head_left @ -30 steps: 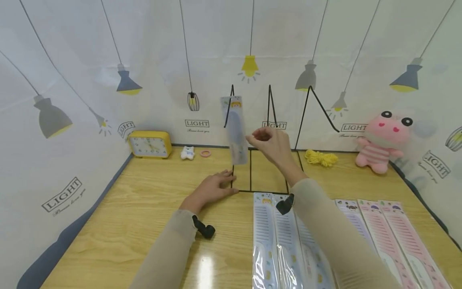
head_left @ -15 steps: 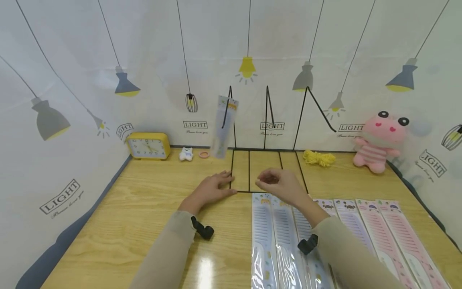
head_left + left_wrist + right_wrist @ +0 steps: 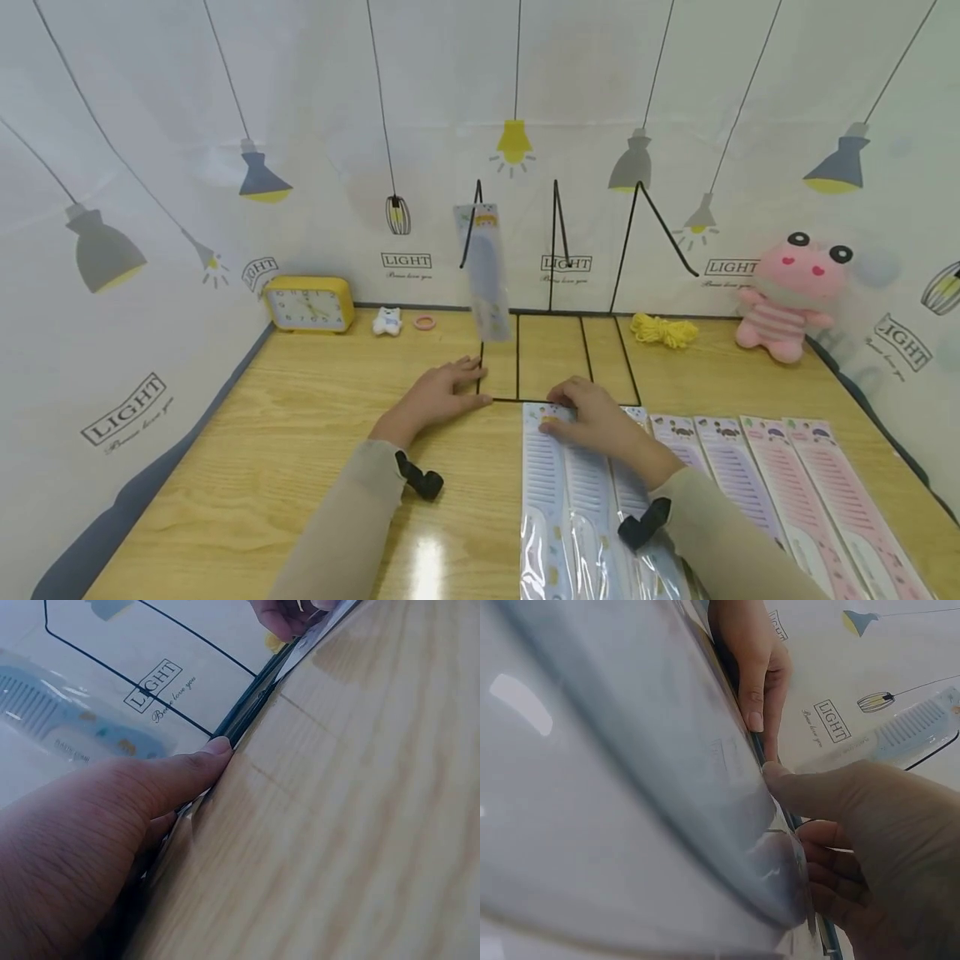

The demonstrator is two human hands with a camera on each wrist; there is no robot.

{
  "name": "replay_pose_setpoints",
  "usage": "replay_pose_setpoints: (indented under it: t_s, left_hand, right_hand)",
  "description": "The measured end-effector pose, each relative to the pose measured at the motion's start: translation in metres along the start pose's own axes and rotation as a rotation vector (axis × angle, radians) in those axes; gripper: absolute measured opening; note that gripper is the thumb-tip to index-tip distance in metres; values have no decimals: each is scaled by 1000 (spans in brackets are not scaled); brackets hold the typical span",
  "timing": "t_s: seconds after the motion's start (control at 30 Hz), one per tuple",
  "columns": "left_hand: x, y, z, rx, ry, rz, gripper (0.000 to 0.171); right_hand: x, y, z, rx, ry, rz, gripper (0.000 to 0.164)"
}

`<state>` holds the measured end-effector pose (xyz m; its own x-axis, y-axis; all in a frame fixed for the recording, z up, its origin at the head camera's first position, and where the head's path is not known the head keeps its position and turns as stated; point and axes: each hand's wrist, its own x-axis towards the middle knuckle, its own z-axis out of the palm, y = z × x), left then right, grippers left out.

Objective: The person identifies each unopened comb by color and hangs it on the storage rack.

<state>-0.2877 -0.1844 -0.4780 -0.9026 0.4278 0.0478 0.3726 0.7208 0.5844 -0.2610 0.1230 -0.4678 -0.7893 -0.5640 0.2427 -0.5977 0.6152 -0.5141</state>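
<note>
The left hand (image 3: 435, 396) lay loosely spread at the middle of the frame, gripping nothing, its fingers at the corner of a thin black wire rack (image 3: 517, 358) with slim peaked hooks. From the left hook, upper middle, hung a comb packet (image 3: 487, 271) in filmy plastic, slightly tilted. The right hand (image 3: 603, 425), right of centre, had bent fingers over the tops of the blue comb packets (image 3: 546, 475); I could not tell whether it pinched one. These long, glossy sleeves with fine-toothed combs lay in the lower right beside purple packets (image 3: 738, 467) and pink packets (image 3: 806, 467), on a smooth, wood-grained table (image 3: 300, 467). Behind stood a boxy yellow clock (image 3: 309, 304) at left; at right were a bundle of knotted yellow cord (image 3: 663, 331) and a soft plush toy (image 3: 795, 292) with a striped body.

The left wrist view showed what the head view could not make out: the left thumb laid along the base rod. Only the right wrist view showed the right thumb tip against the plastic edge, with the other fingertips below it.
</note>
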Motion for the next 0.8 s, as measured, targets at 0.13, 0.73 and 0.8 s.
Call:
replay_pose_setpoints:
  t_s: [0.13,0.73,0.8]
  left_hand:
    - [0,0,1,-1,5,-3,66]
    - [1,0,1,7,-3,-22,65]
    - [1,0,1,14,-6,-25,66]
  right_hand:
    - [-1,-1,2,-48,-16,25,54]
    - [-2,-2,9,53,90,-19,28]
    - [-3,-2,8,81,138,-5,26]
